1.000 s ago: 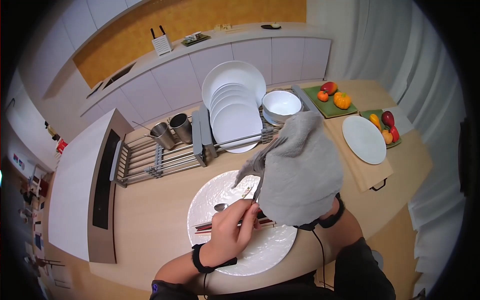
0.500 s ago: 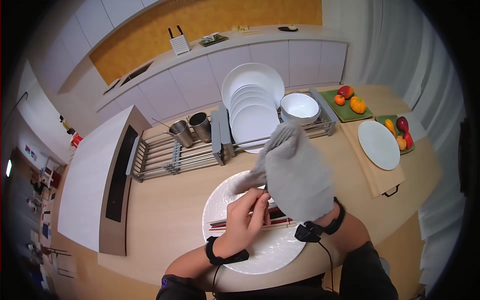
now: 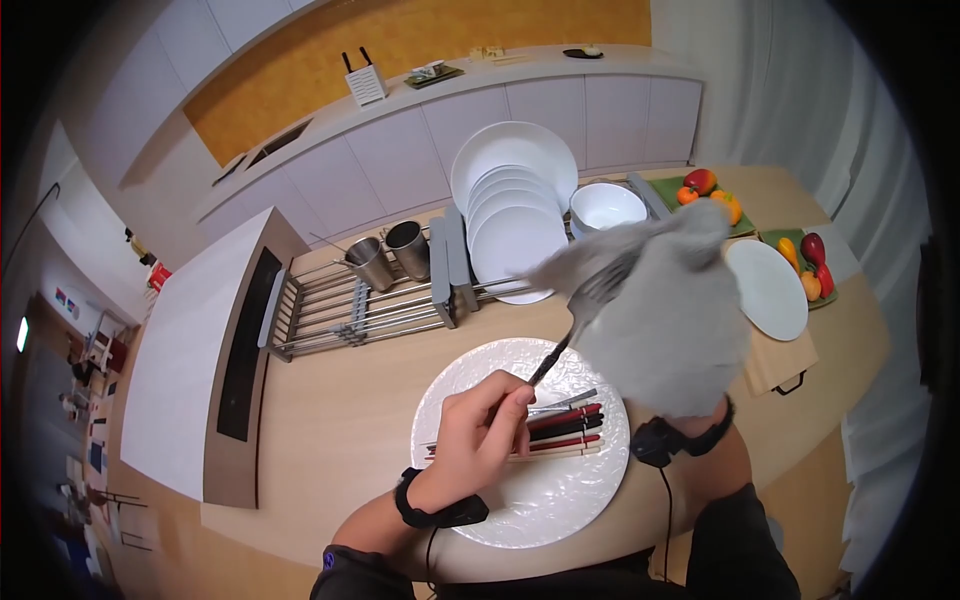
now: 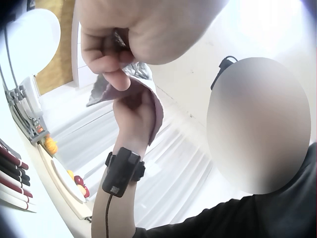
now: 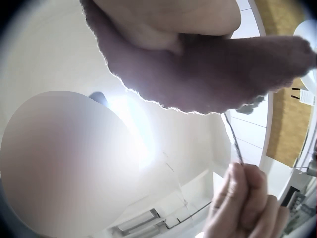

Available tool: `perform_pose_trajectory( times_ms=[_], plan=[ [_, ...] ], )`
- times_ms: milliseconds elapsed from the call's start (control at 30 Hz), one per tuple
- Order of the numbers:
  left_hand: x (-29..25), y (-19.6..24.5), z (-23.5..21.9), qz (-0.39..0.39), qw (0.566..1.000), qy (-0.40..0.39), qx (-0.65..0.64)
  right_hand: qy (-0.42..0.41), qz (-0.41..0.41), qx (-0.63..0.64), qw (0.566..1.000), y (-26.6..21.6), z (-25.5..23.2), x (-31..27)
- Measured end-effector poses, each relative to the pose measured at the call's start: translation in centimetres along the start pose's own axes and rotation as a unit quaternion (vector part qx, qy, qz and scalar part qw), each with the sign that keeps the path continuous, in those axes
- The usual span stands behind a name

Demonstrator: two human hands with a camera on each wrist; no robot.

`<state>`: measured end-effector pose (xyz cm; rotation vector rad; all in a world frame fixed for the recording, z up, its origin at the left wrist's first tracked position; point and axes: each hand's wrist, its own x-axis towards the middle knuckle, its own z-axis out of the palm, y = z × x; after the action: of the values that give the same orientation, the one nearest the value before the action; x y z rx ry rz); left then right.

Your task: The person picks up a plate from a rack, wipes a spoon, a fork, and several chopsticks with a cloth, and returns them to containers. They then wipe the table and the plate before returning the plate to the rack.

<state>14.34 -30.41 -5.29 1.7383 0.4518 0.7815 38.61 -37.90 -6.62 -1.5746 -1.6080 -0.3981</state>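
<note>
My left hand (image 3: 475, 430) pinches a fork (image 3: 552, 360) by its dark handle, tines upward, above a large white textured plate (image 3: 520, 520). The tines overlap a grey cloth (image 3: 665, 325) in the head view. That cloth drapes over my right hand (image 5: 173, 22), which grips it from behind; its fingers are mostly hidden by the fabric. On the plate, below the fork, lie several chopsticks (image 3: 575, 428) in red, black and cream. The left hand partly covers their near ends.
A metal dish rack (image 3: 345, 315) stands behind, bearing two steel cups (image 3: 408, 250), upright white plates (image 3: 515, 245) and white bowls (image 3: 608, 207). To the right, a white oval plate (image 3: 768, 290) lies on a wooden board (image 3: 775, 365). Peppers and small pumpkins sit on green trays.
The cloth has moved right and opened away from the fork, whose tines now show in front of it. My left hand keeps its pinch on the handle.
</note>
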Motion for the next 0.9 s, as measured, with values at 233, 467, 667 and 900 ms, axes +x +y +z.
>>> perform_pose_trajectory(
  times_ms=[233,467,667,900],
  plan=[
    [0.7,0.0,-1.8,-0.067,0.901,-0.127,-0.41,-0.1,-0.125,0.01,0.987,-2.0,-2.9,0.0],
    [-0.8,-0.2,-1.8,-0.229,0.88,-0.171,-0.38,-0.184,0.033,0.162,0.969,-10.2,1.4,-0.9],
    [-1.5,-1.6,-1.4,-0.213,0.726,-0.307,-0.578,-0.231,0.136,0.192,0.944,-10.2,0.6,-0.8],
    [-0.9,-1.4,-0.5,-0.161,0.713,-0.344,-0.59,-0.226,0.224,0.183,0.93,-10.0,0.0,-0.1]
  ],
)
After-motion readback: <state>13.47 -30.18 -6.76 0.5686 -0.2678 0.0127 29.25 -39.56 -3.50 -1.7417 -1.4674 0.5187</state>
